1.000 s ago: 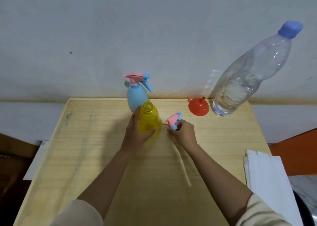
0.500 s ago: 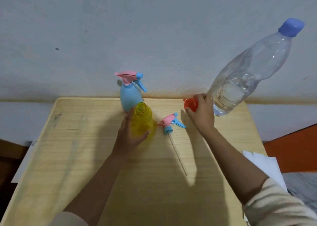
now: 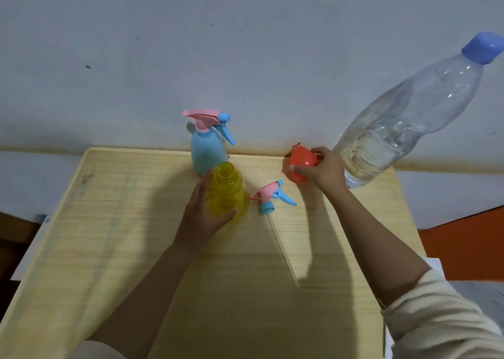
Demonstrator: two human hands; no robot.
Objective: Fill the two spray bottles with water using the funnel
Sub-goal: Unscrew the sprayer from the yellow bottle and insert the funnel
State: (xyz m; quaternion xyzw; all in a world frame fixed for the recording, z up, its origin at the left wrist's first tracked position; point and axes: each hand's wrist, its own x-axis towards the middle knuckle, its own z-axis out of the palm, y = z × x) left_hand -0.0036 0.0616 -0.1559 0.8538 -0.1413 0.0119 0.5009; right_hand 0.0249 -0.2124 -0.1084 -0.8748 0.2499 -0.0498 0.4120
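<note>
Right hand (image 3: pixel 326 170), right of centre frame: fingers curled closed around the orange funnel (image 3: pixel 301 165), which looks lifted and tipped, wide bowl turned toward the camera, spout not visible. Left hand (image 3: pixel 203 216), centre frame: wrapped partway round the yellow spray bottle (image 3: pixel 227 192), thumb on its near side, steadying it upright on the wooden table (image 3: pixel 136 236).

The bottle's open neck lies left of and slightly below the funnel in frame, near but not touching. Bottle axis vertical; my guess is the funnel must swing left and turn spout-down to seat in that mouth. Right hand alone carries it.

Between the two hands, the removed trigger head (image 3: pixel 272 195) lies flat, dip tube trailing toward lower right. Blue spray bottle (image 3: pixel 208 151), trigger still fitted, stands just behind the yellow one. Water bottle (image 3: pixel 403 118), capped, stands immediately right of the right hand, upper right of frame.
</note>
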